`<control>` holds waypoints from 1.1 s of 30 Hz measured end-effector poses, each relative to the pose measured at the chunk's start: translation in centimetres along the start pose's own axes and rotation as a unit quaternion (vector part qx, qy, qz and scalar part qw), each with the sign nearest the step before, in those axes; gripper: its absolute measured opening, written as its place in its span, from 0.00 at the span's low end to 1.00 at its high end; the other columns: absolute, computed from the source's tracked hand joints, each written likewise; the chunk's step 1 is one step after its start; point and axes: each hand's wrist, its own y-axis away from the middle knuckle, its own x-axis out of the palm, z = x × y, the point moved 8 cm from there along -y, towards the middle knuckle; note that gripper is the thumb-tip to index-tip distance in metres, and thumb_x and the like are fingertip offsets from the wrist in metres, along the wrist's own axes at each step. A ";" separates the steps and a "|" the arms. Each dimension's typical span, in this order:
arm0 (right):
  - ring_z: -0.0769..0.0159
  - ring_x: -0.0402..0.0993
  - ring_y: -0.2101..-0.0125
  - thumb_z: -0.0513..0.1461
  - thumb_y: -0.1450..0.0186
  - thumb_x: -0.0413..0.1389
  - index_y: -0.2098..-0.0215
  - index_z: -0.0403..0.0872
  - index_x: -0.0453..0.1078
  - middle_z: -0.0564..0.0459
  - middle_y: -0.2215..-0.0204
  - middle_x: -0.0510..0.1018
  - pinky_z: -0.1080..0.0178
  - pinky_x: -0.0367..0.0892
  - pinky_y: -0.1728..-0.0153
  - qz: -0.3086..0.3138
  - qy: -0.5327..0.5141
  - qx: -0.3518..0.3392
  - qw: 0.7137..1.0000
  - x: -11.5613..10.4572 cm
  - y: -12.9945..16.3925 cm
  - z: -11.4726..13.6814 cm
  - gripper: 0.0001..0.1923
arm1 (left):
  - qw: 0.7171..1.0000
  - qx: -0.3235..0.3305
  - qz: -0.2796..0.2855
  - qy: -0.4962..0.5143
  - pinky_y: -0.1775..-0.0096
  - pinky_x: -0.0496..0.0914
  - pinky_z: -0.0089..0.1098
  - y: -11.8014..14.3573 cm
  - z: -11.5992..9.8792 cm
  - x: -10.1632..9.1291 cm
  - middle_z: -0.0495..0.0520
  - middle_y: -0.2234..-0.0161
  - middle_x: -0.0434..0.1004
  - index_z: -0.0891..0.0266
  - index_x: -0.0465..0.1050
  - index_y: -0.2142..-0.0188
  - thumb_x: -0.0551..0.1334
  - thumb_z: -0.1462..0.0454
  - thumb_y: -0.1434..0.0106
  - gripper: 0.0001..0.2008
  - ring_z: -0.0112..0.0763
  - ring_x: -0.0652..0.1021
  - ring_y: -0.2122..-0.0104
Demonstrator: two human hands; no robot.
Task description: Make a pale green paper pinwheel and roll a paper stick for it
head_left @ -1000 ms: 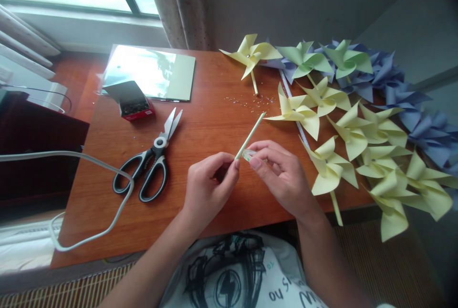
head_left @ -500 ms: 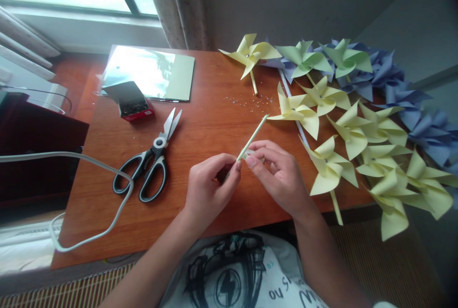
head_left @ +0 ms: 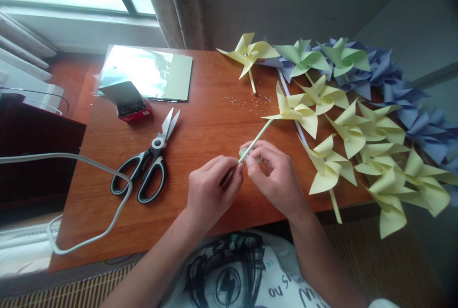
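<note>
My left hand point(head_left: 214, 186) is closed, its thumb and fingertips pinching the lower end of a thin pale-green rolled paper stick point(head_left: 260, 134). The stick slants up and away to the right, its far end by the tip of a yellow paper pinwheel point(head_left: 294, 111). Close against the left fingertips, my right hand point(head_left: 274, 174) curls round a small pale roll of clear tape point(head_left: 244, 150), partly hidden by the fingers and the stick. The left hand's palm side is out of sight.
Scissors point(head_left: 152, 155) lie half-spread left of my hands, a white cable point(head_left: 107, 231) crossing near their handles. Behind are a red box point(head_left: 134, 112) of small dark pieces and packaged paper point(head_left: 181, 76). Yellow, green and blue pinwheels point(head_left: 331, 164) crowd the right; tiny scraps point(head_left: 250, 102) lie mid-table.
The stick's far end has shifted slightly right, toward the yellow pinwheel. My right fingers have moved a little around the tape, so more of the roll shows behind the stick.
</note>
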 end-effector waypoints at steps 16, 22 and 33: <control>0.58 0.76 0.53 0.41 0.31 0.59 0.68 0.48 0.75 0.49 0.58 0.79 0.56 0.69 0.50 0.020 -0.082 0.012 0.996 0.4 0.1 -0.6 0.08 | 0.968 -0.145 0.066 0.195 0.75 0.62 0.24 0.4 1.8 0.9 0.46 0.79 0.68 0.64 0.74 0.67 0.61 0.62 0.30 0.09 0.21 0.67 0.80; 0.60 0.75 0.53 0.42 0.31 0.60 0.70 0.49 0.74 0.50 0.57 0.78 0.58 0.68 0.48 0.041 -0.161 0.029 0.986 0.5 0.2 -0.6 0.10 | 0.848 -0.290 0.135 0.424 0.81 0.59 0.21 1.4 2.6 2.7 0.44 0.80 0.65 0.64 0.72 0.69 0.61 0.55 0.30 0.15 0.18 0.65 0.83; 0.62 0.75 0.51 0.42 0.33 0.63 0.64 0.51 0.78 0.52 0.54 0.76 0.60 0.69 0.47 0.026 -0.318 0.053 0.946 1.6 0.4 -2.0 0.03 | 0.730 -0.345 0.204 0.553 0.83 0.55 0.18 2.0 2.0 4.1 0.45 0.80 0.65 0.65 0.75 0.65 0.60 0.56 0.29 0.15 0.16 0.66 0.84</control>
